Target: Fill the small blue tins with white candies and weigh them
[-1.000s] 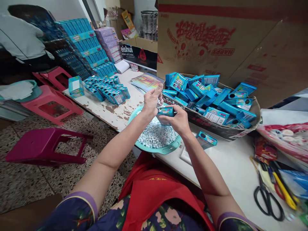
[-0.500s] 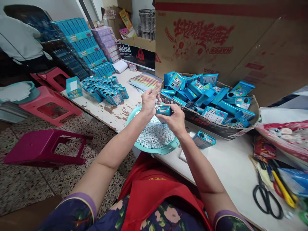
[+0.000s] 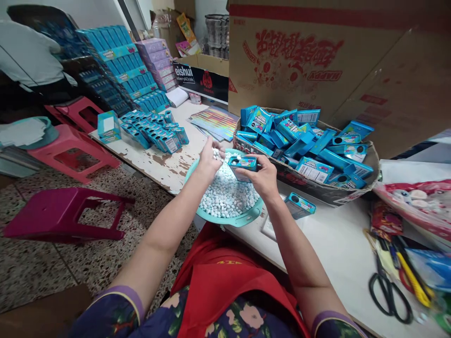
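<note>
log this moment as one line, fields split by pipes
Left hand: cupped round small white pellets | Right hand: gripping small blue cardboard carton | Below both: round teal plastic bowl, more pellets inside

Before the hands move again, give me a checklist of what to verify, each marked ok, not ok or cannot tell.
1. Blue box gripped by the right hand: ok, between thumb and fingers.
2. White pieces in the left hand: ok, several show in the cupped hand.
3. Left hand at the box: not ok, there is a gap between them.
4. Box above the green basin: ok.
5. Fill level inside the box: cannot tell, its inside is hidden.
6. Scissors away from the basin: ok, far to the right.
</note>
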{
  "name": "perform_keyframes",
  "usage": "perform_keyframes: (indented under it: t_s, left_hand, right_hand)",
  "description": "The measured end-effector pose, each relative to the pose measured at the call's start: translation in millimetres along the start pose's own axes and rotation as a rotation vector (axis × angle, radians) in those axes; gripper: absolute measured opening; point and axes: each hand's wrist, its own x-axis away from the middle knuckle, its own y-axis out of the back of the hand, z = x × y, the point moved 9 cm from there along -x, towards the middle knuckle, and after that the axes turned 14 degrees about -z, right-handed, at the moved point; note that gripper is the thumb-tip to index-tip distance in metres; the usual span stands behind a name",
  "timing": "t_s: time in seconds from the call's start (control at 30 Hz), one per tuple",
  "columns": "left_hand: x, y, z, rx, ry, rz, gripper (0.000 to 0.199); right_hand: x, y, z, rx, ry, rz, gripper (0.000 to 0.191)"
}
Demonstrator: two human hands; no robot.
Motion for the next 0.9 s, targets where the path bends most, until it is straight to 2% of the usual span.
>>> perform_keyframes:
  t_s: [0.07,0.17,0.3,0.37,0.47,0.5,0.57,0.63,0.73,0.8,0.9]
  left_hand:
    - [-7,11.3,22,0.023,0.149,-0.009,0.048]
    - [-9,18.2,36,0.091,0.226,0.008,0.043]
    - [-6,20.6,34,0.115,0.264,-0.014,0.039]
    - [-6,22.9,28,0.129,0.232,-0.042,0.039]
    - [-8,33.0,27,0.086,0.181,-0.128,0.037]
    - [-7,34.6,30,0.029,0.191,-0.127,0.037]
    - [-5,33.0,35,-0.087,0.213,-0.063,0.038]
    - [-4,29.8,33,-0.137,0.187,0.01,0.042]
    - [-6,30.3,25,-0.16,0.137,0.029,0.044]
    - [-6,30.6,25,-0.193,0.124,0.034,0.043]
    - [-4,32.3,29,-0.24,0.095,0.013,0.039]
  right_hand:
    - [-1,3,-2,-0.029,-0.025,-0.005,0.047]
    - [-4,6,-7,-0.067,-0.039,-0.012,0.049]
    - [-5,5,-19,-0.109,-0.115,-0.009,0.05]
    - [-2,6,-22,-0.188,-0.19,-0.013,0.051]
    - [7,25,-19,-0.286,-0.24,-0.069,0.05]
    - [10,40,-17,-0.303,-0.232,-0.117,0.05]
    - [17,84,-13,-0.309,-0.175,-0.255,0.048]
    - [28,141,-9,-0.262,-0.074,-0.435,0.047]
    - [53,229,-16,-0.11,0.035,-0.706,0.052]
    - [73,274,-38,0.012,0.017,-0.841,0.055]
    - [104,313,-92,0.167,-0.105,-0.944,0.057]
